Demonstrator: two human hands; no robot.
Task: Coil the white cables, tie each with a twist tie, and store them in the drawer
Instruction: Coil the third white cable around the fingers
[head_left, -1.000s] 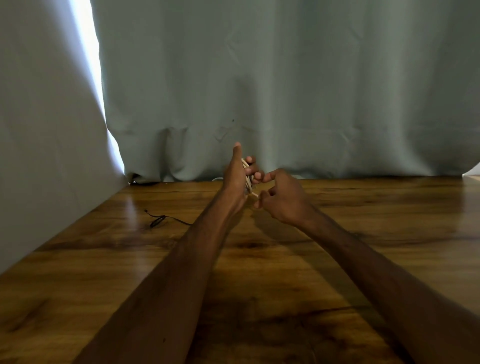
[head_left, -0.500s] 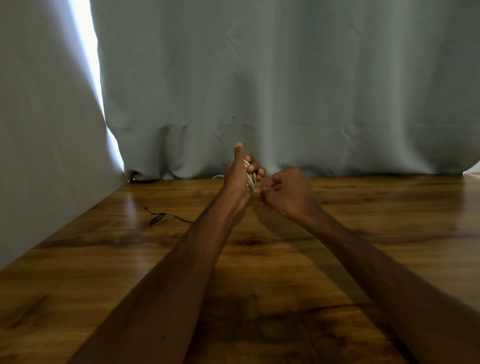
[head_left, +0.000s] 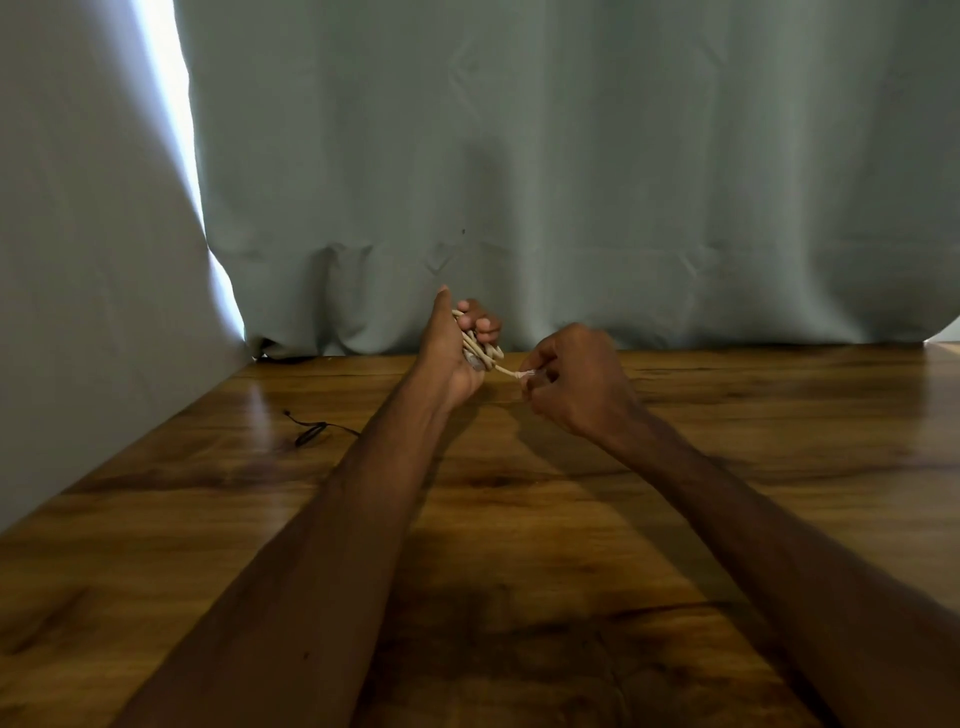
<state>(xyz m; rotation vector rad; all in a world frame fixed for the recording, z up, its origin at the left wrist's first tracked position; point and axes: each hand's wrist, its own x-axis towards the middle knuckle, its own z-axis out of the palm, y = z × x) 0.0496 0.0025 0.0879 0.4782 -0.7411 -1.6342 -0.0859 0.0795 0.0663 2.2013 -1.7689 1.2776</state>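
Holding both arms out over the worktop, I have my left grip curled round the coiled white cable, raised near the curtain. My right grip pinches its loose end just beside the coil. A thin black wire lies well left.

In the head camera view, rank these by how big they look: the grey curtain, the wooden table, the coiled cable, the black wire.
1. grey curtain
2. wooden table
3. coiled cable and black wire look alike; the left hand hides part of the cable, so I won't rank them.
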